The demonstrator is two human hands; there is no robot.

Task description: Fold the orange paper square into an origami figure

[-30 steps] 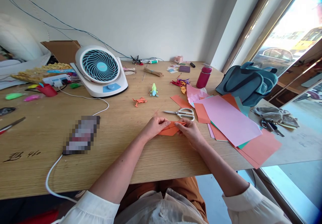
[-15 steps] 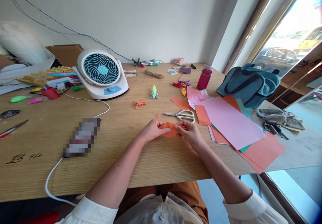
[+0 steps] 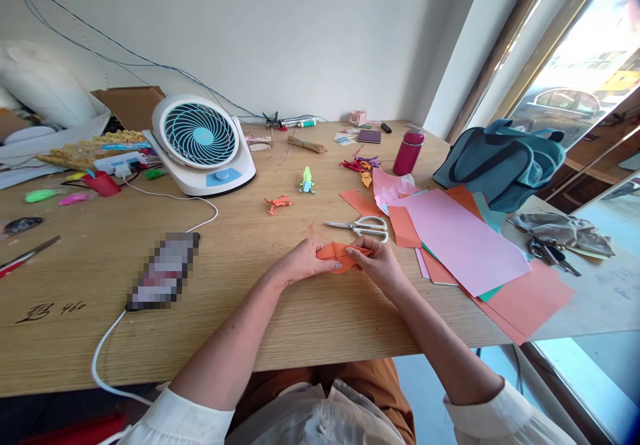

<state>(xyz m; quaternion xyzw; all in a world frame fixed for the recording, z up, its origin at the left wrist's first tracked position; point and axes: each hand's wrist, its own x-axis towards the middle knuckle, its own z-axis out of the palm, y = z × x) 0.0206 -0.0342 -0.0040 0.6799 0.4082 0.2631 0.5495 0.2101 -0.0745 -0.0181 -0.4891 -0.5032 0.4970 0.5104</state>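
A folded piece of orange paper (image 3: 340, 253) is held just above the near middle of the table. My left hand (image 3: 306, 261) pinches its left end, thumb along the lower edge. With thumb and fingers, my right hand (image 3: 374, 262) grips the right end; the fingers behind the paper are partly hidden. Right beyond the hands lie scissors (image 3: 367, 227) with white handles, blades pointing left. Farther off sit two folded paper figures, an orange one (image 3: 279, 203) and a yellow-green and blue one (image 3: 307, 181).
To the right spreads a stack of coloured paper sheets (image 3: 465, 242), with a teal bag (image 3: 493, 165) behind it. A dark pink bottle (image 3: 409, 152) stands at the back. On the left are a white fan (image 3: 200, 138), a blurred-out phone-like device (image 3: 163, 272) with a white cable, and a knife (image 3: 30, 256).
The left thumb has slid slightly along the paper's lower edge, showing more of its front. Both hands keep their hold, and the view has shifted a little.
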